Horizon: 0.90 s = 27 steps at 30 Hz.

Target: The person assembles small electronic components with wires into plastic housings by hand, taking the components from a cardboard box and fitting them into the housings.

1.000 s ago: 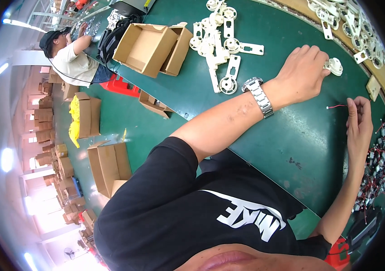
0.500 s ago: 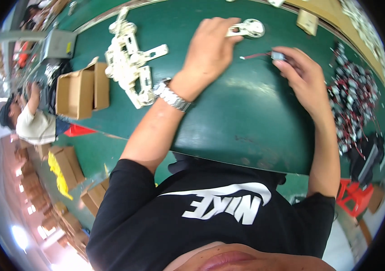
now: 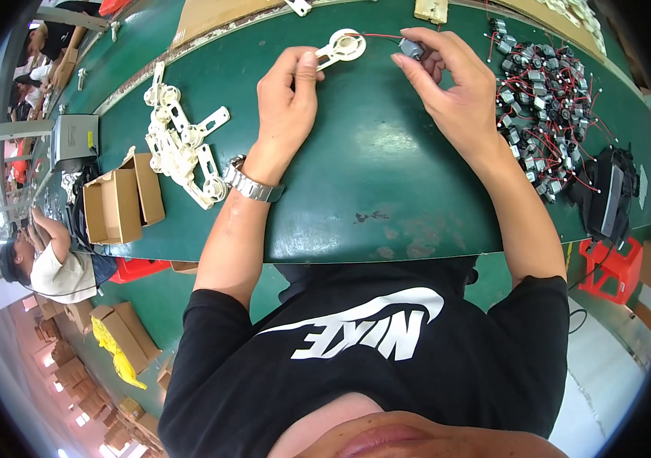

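Observation:
Between the fingers and thumb of my left hand (image 3: 285, 99) is a white plastic part (image 3: 347, 46) with a round ring end, which points away to the right. My right hand (image 3: 455, 88) pinches a small grey motor (image 3: 411, 49). From the motor a thin red wire (image 3: 377, 35) runs leftward, and its tip lies at the ring of the white part. Left of my left wrist, several more white plastic parts (image 3: 180, 149) lie heaped on the green table (image 3: 363, 175). A large pile of small motors with red wires (image 3: 543, 107) spreads beyond my right hand.
An open cardboard box (image 3: 114, 206) and a grey metal case (image 3: 75, 141) stand on the left side. At right sits a black bag-like object (image 3: 609, 191), above a red stool (image 3: 612, 271). Another person (image 3: 58, 263) works at the far left.
My hands have come closer together, bringing the motor's wire to the white part's ring. The view has also shifted, showing more of the motor pile.

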Tool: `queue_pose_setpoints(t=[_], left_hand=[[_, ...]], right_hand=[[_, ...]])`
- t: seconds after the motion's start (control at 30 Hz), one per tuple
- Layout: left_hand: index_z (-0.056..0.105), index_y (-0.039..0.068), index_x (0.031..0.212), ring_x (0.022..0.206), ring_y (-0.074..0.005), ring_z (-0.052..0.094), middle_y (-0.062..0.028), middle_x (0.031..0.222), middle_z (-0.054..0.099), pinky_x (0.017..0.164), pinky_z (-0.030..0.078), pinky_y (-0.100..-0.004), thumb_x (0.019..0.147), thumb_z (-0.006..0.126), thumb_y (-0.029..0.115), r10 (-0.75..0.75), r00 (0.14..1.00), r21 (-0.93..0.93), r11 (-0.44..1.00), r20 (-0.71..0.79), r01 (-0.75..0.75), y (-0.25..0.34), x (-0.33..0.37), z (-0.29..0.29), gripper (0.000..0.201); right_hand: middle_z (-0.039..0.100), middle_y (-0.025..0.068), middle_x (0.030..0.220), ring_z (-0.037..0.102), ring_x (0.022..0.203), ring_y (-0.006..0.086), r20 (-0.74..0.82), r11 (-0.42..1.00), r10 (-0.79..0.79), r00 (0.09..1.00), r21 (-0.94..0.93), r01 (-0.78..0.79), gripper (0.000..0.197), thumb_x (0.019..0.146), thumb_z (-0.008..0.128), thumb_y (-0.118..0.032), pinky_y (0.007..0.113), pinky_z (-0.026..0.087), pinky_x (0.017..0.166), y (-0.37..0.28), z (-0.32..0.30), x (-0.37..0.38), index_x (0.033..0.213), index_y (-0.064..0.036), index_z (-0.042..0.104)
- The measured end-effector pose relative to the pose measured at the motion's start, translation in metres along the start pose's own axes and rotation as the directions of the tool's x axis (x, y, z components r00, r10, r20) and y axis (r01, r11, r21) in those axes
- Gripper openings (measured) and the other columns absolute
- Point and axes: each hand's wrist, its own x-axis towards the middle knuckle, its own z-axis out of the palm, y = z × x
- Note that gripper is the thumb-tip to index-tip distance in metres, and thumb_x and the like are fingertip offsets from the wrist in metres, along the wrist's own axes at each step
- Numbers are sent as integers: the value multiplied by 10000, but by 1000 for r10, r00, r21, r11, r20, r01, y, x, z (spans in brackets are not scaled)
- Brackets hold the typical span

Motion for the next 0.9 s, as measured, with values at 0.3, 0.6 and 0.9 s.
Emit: queue_pose_setpoints(t=[0.3,0.6,0.9], left_hand=[[671,40,1180,781,-47,506,33,867,594,710,439,-219,1137,468,319,-145,989,-283,948,21,145,-2,1,1,347],[682,41,1211,831,-44,572,22,916,641,716,450,-206,1118,526,247,-64,994,-147,986,86,76,7,-5,4,274],[695,32,1155,737,-136,687,-84,927,734,646,542,-279,1067,598,149,50,998,-22,999,38,-49,26,-11,12,175]], right_hand=[[637,61,873,610,659,156,76,997,-75,994,-23,77,285,863,815,-60,297,506,597,-5,2,-3,1122,-27,702],[626,109,917,624,750,297,191,1000,-20,981,5,20,273,894,764,-52,379,515,669,2,7,-10,1157,-31,690],[639,83,922,643,702,173,159,988,43,986,141,-66,241,921,725,-19,330,524,622,1,14,-14,1155,-28,669]])
